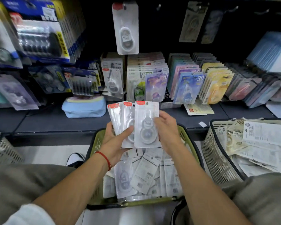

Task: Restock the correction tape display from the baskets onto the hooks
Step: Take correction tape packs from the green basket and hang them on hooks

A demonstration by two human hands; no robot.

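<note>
Head view: above the green plastic basket (187,137), your left hand (116,140) is gripping fanned clear-plastic, red-topped correction tape packs (128,122); your right hand (166,129) is pinching the front one. Align the hang holes before hooking.

fanned stack of clear correction tape packs (146,125), red tabs up, upright at frame centre. more packs (141,174) piled loose, mostly back-side up, in green basket (98,138) at lower centre. one matching pack (126,28) hangs on a hook, top centre.
</note>
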